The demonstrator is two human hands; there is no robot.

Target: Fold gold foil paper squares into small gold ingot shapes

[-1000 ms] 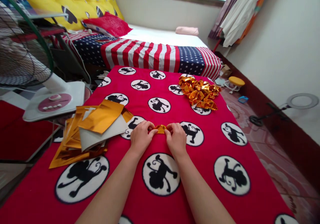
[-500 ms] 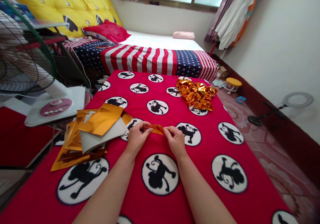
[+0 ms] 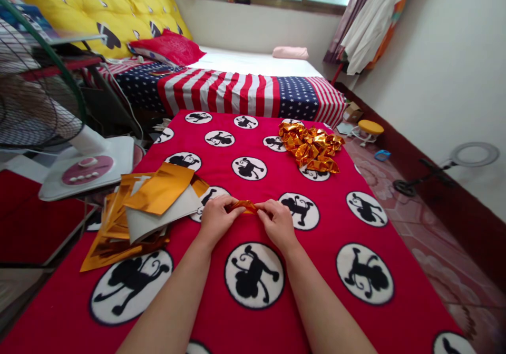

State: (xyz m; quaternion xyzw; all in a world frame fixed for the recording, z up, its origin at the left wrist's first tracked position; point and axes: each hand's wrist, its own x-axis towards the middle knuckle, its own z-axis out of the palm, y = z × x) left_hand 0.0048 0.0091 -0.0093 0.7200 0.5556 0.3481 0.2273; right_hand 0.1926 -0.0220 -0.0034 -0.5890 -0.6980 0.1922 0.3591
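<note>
Between my two hands is a small folded piece of gold foil paper (image 3: 245, 205), held a little above the red cloth with monkey prints (image 3: 253, 233). My left hand (image 3: 217, 218) pinches its left end between thumb and fingers. At the other end, my right hand (image 3: 276, 222) is closed on it in the same way. A pile of flat gold foil sheets (image 3: 162, 188) with pale backs lies left of my left hand. Farther off at the right, a heap of folded gold foil pieces (image 3: 312, 146) rests on the cloth.
A fan (image 3: 89, 159) stands on the left beside the table. Beyond the far edge is a bed with a striped, starred cover (image 3: 225, 91). Along the right wall are a yellow stool (image 3: 370, 127) and a ring light on a stand (image 3: 474, 155).
The foil piece looks narrower and more folded now, with my fingers slightly closer together along it. My hands stay in nearly the same place, and the view has shifted slightly.
</note>
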